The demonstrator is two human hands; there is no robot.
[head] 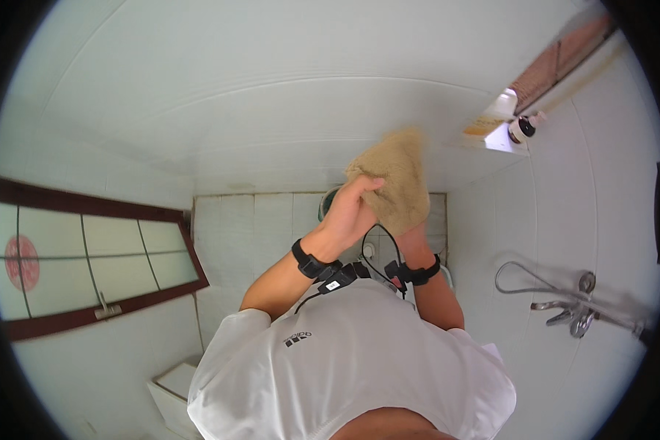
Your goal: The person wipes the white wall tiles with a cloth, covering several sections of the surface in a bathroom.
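Note:
A tan plush cloth [395, 184] is in front of me, close to the white wall panel, with its upper right edge blurred. My left hand [353, 206] grips its left side, thumb lying on top of the fabric. The cloth covers most of my right hand [413, 237]; only the part near the wrist shows, at the lower edge of the fabric. Whether those fingers are closed under the cloth is hidden.
A green bucket [325, 203] stands on the tiled floor [275, 214]. Pump bottle [521, 130] sits on a corner ledge at right. A chrome shower mixer [580, 308] with hose juts from the right wall. A brown-framed glass door [104, 247] is left; a black cable [382, 226] hangs between my wrists.

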